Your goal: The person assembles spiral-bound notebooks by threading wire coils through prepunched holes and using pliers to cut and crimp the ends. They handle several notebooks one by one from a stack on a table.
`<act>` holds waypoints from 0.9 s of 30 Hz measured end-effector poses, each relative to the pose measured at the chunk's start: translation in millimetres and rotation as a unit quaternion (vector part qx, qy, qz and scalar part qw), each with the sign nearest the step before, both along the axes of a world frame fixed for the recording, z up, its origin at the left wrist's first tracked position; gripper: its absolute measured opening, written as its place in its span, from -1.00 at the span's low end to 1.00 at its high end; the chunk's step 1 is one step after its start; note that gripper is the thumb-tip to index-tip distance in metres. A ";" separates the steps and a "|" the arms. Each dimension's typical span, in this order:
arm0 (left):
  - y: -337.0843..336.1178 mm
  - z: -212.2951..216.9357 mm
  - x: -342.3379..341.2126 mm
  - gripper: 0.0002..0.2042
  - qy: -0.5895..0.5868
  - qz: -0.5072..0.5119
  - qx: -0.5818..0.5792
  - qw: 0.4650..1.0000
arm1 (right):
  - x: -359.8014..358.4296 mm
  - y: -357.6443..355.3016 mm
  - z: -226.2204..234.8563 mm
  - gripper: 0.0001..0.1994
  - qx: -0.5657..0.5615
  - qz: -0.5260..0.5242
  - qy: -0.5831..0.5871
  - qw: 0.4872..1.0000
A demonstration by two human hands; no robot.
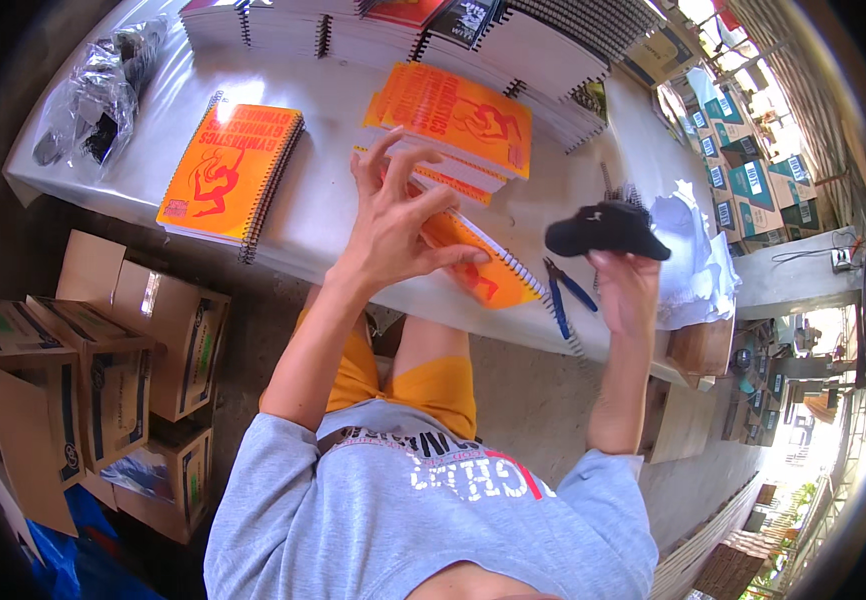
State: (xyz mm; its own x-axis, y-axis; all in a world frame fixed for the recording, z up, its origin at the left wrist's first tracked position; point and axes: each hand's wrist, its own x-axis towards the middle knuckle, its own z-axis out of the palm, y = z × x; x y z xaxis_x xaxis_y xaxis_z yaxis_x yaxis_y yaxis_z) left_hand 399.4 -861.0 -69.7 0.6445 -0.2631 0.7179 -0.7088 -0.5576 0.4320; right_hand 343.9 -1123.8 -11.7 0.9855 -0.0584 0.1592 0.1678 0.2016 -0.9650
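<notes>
My left hand (403, 215) is curled over an orange spiral notebook (493, 275) at the table's front edge. Its thumb lies along the punched spine and its other fingers reach over the far side. A loose length of coil (577, 345) trails off the spine's lower right end. Raised to the right, my right hand (625, 285) grips a dark, rounded black item (603, 230) with a small white mark; its exact kind is unclear. Between my hands, blue-handled pliers (565, 300) lie by the notebook's corner.
Orange notebooks (463, 115) are stacked behind my left hand, with another pile (228, 175) to the left. Spiral-bound books (543, 60) line the back. A plastic-wrapped bundle (103, 95) lies far left, crumpled white paper (693, 255) right. Cardboard boxes (103, 370) stand on the left floor.
</notes>
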 end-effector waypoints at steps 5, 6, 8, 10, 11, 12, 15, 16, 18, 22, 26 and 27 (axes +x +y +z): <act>-3.7 -3.6 2.6 -0.48 -0.007 0.019 -0.039 0.999 | 24.4 21.6 -15.1 -0.72 -0.086 0.151 0.000 0.985; -4.5 -4.1 3.4 -0.48 -0.007 0.019 -0.040 0.999 | 25.9 23.5 -15.4 -0.75 -0.174 0.146 0.026 0.973; -5.3 -4.2 5.6 -0.48 0.001 0.009 -0.042 0.999 | 26.5 22.4 -18.1 -0.76 -0.086 0.165 -0.039 0.982; -6.1 -2.8 5.4 -0.51 -0.002 0.004 -0.057 0.998 | 25.5 29.4 -20.3 -0.83 -0.049 0.147 -0.110 0.982; -7.0 -2.1 5.0 -0.54 -0.003 -0.005 -0.070 0.998 | 26.8 28.8 -23.2 -0.83 -0.045 0.142 -0.110 0.983; -7.1 -1.9 5.5 -0.54 -0.002 -0.010 -0.066 0.998 | 30.6 27.6 -27.4 -0.85 -0.190 0.099 -0.044 0.976; -5.5 -2.4 8.9 -0.53 -0.010 -0.004 -0.061 0.998 | 34.9 29.2 -23.8 -0.87 -0.307 0.042 -0.039 0.950; -4.9 -1.8 9.5 -0.53 -0.004 -0.009 -0.066 0.998 | 35.1 32.1 -21.6 -0.84 -0.195 0.109 -0.146 0.964; -5.7 -2.0 7.7 -0.53 0.006 -0.022 -0.067 0.997 | 28.9 34.3 -20.1 -0.81 -0.176 0.140 -0.147 0.963; -7.9 0.1 13.1 -0.53 -0.004 -0.016 -0.064 0.998 | 31.8 33.4 -30.8 -0.80 -0.135 0.061 -0.101 0.984; -4.3 2.2 14.7 -0.54 0.006 -0.025 -0.057 0.998 | 47.5 47.3 -25.8 -0.80 -0.389 0.053 -0.025 0.919; -4.4 3.3 15.7 -0.54 0.001 -0.026 -0.057 0.998 | 45.6 45.9 -27.4 -0.80 -0.390 0.050 -0.030 0.919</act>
State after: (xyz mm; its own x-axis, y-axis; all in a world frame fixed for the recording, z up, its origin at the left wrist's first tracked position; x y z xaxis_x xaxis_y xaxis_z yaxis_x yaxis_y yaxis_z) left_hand 415.1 -865.4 -66.4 0.6333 -0.2121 0.7442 -0.7347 -0.4669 0.4922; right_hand 389.6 -1077.9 -39.2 0.9679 0.1872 0.1674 0.2430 -0.5301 -0.8123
